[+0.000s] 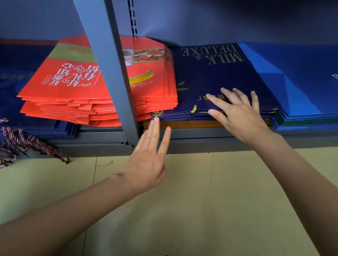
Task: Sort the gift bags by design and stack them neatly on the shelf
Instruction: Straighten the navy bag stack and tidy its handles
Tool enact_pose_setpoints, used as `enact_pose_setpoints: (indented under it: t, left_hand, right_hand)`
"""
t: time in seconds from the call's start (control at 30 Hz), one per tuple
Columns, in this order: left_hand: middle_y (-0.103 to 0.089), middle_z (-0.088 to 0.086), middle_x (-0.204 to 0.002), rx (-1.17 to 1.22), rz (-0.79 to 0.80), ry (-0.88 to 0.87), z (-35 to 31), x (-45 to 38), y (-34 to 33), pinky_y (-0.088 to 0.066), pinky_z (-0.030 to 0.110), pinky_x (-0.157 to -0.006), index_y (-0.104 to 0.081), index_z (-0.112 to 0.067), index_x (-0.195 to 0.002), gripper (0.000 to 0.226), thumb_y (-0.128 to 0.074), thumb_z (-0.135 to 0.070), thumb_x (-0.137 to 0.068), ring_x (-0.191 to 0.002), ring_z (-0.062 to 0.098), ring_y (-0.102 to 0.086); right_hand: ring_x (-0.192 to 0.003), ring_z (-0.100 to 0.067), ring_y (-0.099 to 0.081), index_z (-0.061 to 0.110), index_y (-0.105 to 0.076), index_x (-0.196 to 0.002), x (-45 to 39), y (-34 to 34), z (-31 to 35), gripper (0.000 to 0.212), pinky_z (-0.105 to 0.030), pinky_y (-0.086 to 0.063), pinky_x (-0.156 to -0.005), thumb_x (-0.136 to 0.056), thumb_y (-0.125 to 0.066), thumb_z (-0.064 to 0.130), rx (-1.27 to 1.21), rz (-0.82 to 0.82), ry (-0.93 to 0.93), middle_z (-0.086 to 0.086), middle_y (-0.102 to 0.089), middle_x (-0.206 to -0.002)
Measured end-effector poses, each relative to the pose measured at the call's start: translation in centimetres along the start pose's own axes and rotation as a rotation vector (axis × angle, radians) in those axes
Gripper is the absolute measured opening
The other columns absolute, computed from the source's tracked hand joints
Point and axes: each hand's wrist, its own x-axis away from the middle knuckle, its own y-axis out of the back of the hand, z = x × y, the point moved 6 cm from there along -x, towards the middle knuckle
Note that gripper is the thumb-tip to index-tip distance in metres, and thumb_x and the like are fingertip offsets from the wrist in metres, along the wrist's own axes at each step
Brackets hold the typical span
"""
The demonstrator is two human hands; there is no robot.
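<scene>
Flat right hand [240,114] on navy bags [215,80] — upright [102,40] beside.

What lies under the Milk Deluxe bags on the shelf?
Under the Milk Deluxe bags a brown-orange strip shows at the front edge, resting on the shelf. The bags and the right hand cover the rest, so what it is cannot be told.

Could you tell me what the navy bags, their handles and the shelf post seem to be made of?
Navy bags: likely coated paper, with thin flat edges, soft sheen and gold print.
Handles: twisted multicolour cord, probably synthetic.
Shelf post: looks like painted metal, matte blue-grey.
</scene>
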Motion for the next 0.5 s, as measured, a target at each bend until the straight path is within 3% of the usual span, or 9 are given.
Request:
enact_pose_setpoints:
  t: [0.2, 0.33, 0.5]
  left_hand:
    - [0.030, 0.025, -0.148, 0.263, 0.055, 0.088, 0.6, 0.0, -0.4, 0.003, 0.034, -0.118, 0.017, 0.000, -0.145, 0.085, -0.045, -0.027, -0.093, -0.142, 0.032, 0.021]
    - [0.030, 0.008, -0.152, 0.582, 0.017, 0.135, 0.7, -0.2, -0.2, -0.011, 0.028, -0.117, 0.008, -0.011, -0.150, 0.090, -0.056, -0.029, -0.089, -0.146, 0.020, 0.004]
    - [0.016, -0.010, -0.156, 0.755, -0.036, 0.186, 1.5, 0.1, 0.5, -0.013, 0.012, -0.101, -0.007, -0.017, -0.151, 0.085, -0.061, -0.028, -0.086, -0.143, 0.008, -0.011]
  right_hand:
    - [-0.144, -0.019, -0.012, 0.034, -0.026, -0.147, -0.2, -0.6, 3.7, 0.051, -0.046, 0.006, -0.114, -0.098, -0.029, 0.047, 0.069, -0.084, 0.116, -0.003, -0.022, -0.155]
    - [-0.145, -0.018, -0.007, 0.036, -0.018, -0.148, -0.6, -1.4, 4.0, 0.056, -0.048, 0.004, -0.113, -0.096, -0.026, 0.054, 0.077, -0.103, 0.044, 0.000, -0.016, -0.157]
    - [-0.144, -0.020, -0.006, 0.036, -0.018, -0.148, -0.9, -1.7, 4.4, 0.058, -0.053, 0.002, -0.113, -0.094, -0.021, 0.058, 0.078, -0.092, 0.003, 0.000, -0.014, -0.157]
